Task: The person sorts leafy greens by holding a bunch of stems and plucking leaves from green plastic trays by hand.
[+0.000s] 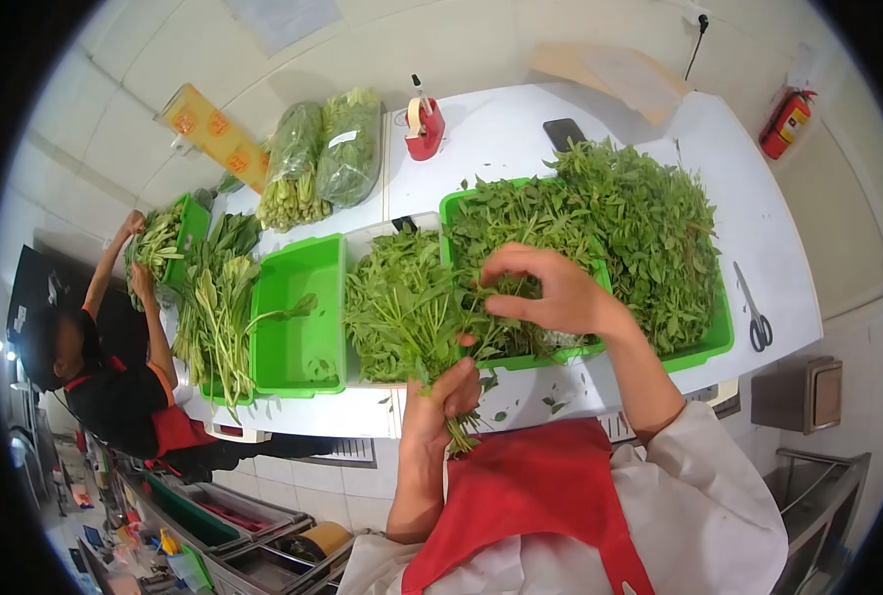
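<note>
My left hand (443, 395) is closed around the stems of a bunch of leafy greens (412, 312), whose leaves spread up and left over a white bin (364, 243). My right hand (545, 293) is just right of the bunch, over a green bin (449, 213) full of loose leafy greens (511, 223). Its thumb and forefinger are curved and apart, with nothing visible between them. Farther right, another green bin (724, 332) is heaped with more leafy greens (649, 238). Small loose leaves lie along the table's front edge.
Left of the white bin is a green bin (297, 342) with few leaves. Scissors (752, 307), a phone (563, 135), a red tape dispenser (424, 129) and bagged greens (350, 149) lie on the white table (773, 243). At far left a co-worker (114, 387) handles greens.
</note>
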Action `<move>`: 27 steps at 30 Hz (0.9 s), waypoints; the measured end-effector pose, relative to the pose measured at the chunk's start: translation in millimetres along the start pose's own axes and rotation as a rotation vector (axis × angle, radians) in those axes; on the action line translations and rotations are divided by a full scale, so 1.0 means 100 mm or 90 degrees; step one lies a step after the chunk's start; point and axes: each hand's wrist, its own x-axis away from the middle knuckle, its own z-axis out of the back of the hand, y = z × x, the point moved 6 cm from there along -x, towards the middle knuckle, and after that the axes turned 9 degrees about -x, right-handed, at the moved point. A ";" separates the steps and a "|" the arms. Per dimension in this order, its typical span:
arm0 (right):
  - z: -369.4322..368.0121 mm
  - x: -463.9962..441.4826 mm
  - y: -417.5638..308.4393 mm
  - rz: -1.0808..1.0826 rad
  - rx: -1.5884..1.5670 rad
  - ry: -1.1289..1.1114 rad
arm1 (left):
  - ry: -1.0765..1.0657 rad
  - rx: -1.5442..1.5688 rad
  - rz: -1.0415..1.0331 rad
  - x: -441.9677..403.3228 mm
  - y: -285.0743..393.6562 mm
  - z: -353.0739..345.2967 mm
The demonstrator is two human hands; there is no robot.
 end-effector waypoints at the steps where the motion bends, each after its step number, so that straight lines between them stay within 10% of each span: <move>1: -0.07 -0.04 0.04 -0.045 -0.040 -0.052 | -0.002 -0.001 -0.001 0.00 0.00 0.00; 13: -0.56 -0.27 -0.03 -0.040 0.003 -0.130 | 0.192 -0.035 -0.121 0.15 0.11 0.35; 18: -0.36 -0.65 0.24 -0.015 0.107 0.131 | 0.286 -0.071 -0.200 0.33 0.24 0.41; 21: -0.68 -0.75 0.46 0.041 0.034 -0.143 | 0.322 -0.088 -0.209 0.41 0.25 0.46; 27: -0.89 -0.67 -0.03 0.035 -0.132 -0.198 | 0.355 -0.116 -0.237 0.48 0.25 0.63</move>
